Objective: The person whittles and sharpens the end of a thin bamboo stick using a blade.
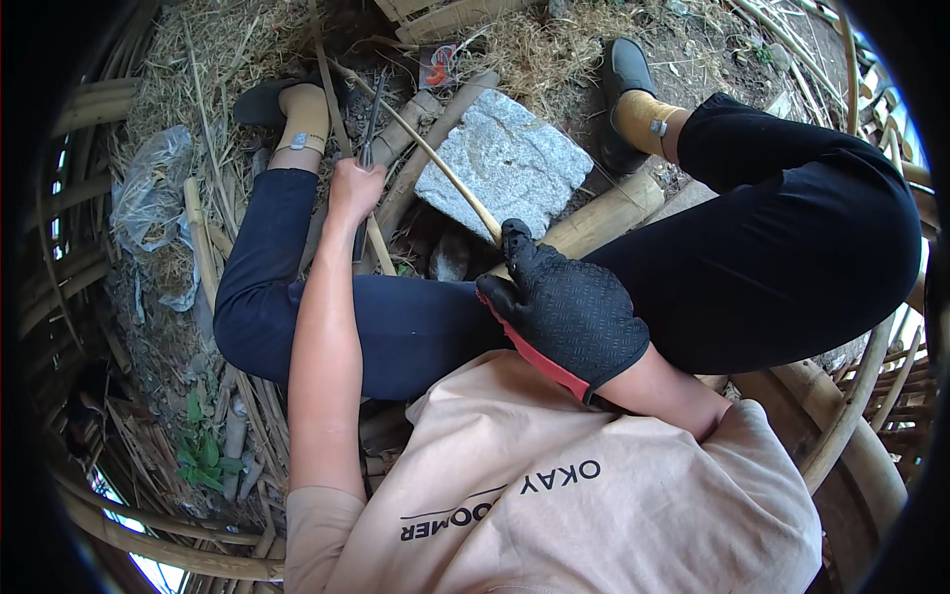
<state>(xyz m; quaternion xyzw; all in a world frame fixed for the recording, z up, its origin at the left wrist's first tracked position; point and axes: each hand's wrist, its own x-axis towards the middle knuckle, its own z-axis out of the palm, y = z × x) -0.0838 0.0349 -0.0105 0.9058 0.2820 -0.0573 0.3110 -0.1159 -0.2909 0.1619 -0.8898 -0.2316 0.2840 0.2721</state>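
My right hand (569,307), in a black glove with a red edge, is closed around the near end of a thin pale stick (450,175). The stick slants away to the far left, passing over the corner of a rough grey stone block (510,158). My bare left hand (354,190) is closed around a long, narrow dark tool (372,119) that sticks out beyond the fist. Its exact kind is unclear, and my fingers hide its middle. A flat brown strip (332,94) runs up beside that fist.
A thick bamboo pole (609,216) lies right of the stone, and split wood pieces (426,148) lie left of it. Crumpled clear plastic (153,198) rests on straw at the left. My legs (792,228) frame the work area. Bamboo slats (168,559) curve around the edges.
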